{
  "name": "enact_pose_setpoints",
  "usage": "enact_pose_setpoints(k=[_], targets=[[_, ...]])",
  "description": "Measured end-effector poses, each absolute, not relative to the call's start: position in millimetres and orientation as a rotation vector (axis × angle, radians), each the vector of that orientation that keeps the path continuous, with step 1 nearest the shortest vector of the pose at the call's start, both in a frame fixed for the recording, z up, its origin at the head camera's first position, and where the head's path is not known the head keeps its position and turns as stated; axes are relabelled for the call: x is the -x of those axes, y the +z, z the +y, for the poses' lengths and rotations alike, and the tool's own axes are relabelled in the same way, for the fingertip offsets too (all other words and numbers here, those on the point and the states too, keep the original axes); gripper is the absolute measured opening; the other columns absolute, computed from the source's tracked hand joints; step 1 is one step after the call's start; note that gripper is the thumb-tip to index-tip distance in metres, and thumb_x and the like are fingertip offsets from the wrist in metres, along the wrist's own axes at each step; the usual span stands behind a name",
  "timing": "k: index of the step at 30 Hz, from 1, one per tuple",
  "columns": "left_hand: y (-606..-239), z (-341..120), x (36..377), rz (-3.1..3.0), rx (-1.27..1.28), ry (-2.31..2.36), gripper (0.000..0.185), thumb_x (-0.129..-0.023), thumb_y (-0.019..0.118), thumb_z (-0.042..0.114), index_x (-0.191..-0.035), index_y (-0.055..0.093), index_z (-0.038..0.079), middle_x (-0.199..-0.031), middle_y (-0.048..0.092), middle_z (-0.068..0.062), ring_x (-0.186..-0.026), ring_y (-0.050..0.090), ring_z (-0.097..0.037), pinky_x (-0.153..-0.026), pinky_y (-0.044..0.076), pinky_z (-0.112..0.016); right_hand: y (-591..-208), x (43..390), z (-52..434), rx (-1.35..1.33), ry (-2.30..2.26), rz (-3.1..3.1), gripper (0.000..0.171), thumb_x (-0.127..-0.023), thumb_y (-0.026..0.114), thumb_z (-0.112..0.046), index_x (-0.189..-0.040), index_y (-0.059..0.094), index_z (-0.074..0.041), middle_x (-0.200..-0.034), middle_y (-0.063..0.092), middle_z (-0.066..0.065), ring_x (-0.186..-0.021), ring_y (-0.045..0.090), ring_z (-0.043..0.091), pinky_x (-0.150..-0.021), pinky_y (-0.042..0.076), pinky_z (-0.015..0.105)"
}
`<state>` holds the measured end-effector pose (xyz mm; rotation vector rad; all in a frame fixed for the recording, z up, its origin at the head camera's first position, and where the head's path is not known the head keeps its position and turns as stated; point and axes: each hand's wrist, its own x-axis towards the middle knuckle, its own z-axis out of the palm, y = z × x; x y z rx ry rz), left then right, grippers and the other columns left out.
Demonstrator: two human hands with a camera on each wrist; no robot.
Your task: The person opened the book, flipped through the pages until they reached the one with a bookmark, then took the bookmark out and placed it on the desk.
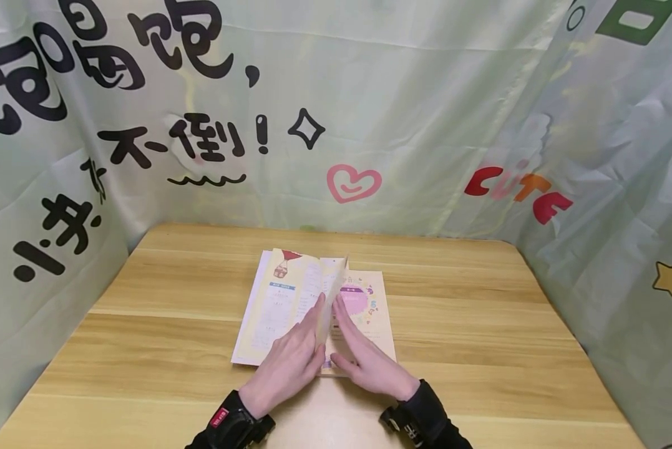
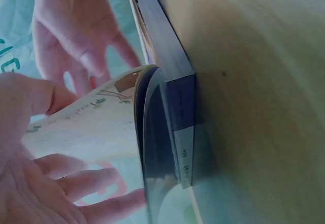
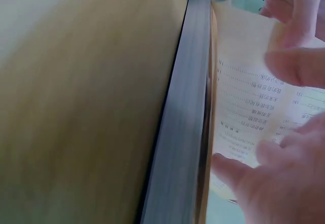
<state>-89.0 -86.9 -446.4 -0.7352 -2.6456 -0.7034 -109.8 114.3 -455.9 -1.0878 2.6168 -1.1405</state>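
Note:
A thick book lies opened on the wooden table, its left side covered by a printed page with a small red balloon drawing. Near its middle a leaf stands raised and bends between the two hands. My left hand rests against the leaf's left side, fingers extended. On the other side my right hand slants over the pink-patterned right page, its fingers straight and close to the leaf. In the right wrist view, lines of print show on the leaf beside the fingers. Whether the right fingertips touch paper, I cannot tell.
The light wooden table extends on both sides of the book. A pale cloth backdrop with black lettering, a pink heart and a yellow star surrounds its back and sides. Dark bands with devices sit on both wrists.

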Motion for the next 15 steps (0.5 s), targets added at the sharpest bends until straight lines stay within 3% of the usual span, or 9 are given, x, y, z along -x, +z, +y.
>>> enact_pose_setpoints(k=[3,5,8,12,15], targets=[[-442.3,-86.8,88.8,-2.587,0.724,-0.739,0.093,-0.092,0.065,0.006,-0.163,0.006,0.009,-0.159,0.04,-0.022,-0.129,0.06,-0.033,-0.088,0.062,-0.042,-455.7,108.2,113.4,1.137,-1.058,2.579,0.092,-0.097,0.061,-0.009,-0.161,-0.005,-0.005,-0.171,-0.006,0.014,-0.158,0.006,0.029,-0.125,0.013,0.048],[-440.3,-87.0,88.4,-2.55,0.709,-0.752,0.093,-0.092,0.065,0.003,-0.163,0.006,0.006,-0.161,0.036,-0.022,-0.131,0.058,-0.032,-0.091,0.061,-0.041,-455.6,107.4,113.0,1.17,-1.017,2.552,0.091,-0.096,0.061,-0.008,-0.162,-0.001,-0.004,-0.171,-0.003,0.015,-0.158,0.009,0.03,-0.125,0.015,0.052],[-436.9,-88.4,88.4,-2.515,0.693,-0.718,0.093,-0.09,0.064,-0.002,-0.162,0.005,0.003,-0.167,0.023,-0.019,-0.14,0.05,-0.031,-0.104,0.054,-0.04,-456.0,106.8,112.7,1.193,-0.955,2.52,0.088,-0.096,0.061,-0.011,-0.162,0.003,-0.006,-0.171,0.0,0.014,-0.158,0.011,0.03,-0.125,0.016,0.056],[-433.7,-92.1,89.0,-2.525,0.65,-0.536,0.099,-0.081,0.062,-0.01,-0.162,0.006,0.003,-0.171,0.006,-0.017,-0.154,0.027,-0.035,-0.12,0.038,-0.051,-456.7,106.4,112.5,1.212,-0.874,2.482,0.085,-0.096,0.062,-0.016,-0.163,0.01,-0.01,-0.171,0.003,0.011,-0.158,0.014,0.028,-0.126,0.015,0.061],[-433.8,-95.8,90.4,-2.555,0.603,-0.39,0.104,-0.076,0.063,-0.013,-0.162,0.008,0.006,-0.171,0.0,-0.017,-0.158,0.01,-0.038,-0.124,0.026,-0.059,-456.4,106.3,112.8,1.238,-0.825,2.458,0.082,-0.096,0.063,-0.017,-0.162,0.015,-0.011,-0.171,0.008,0.009,-0.157,0.017,0.025,-0.126,0.013,0.063]])
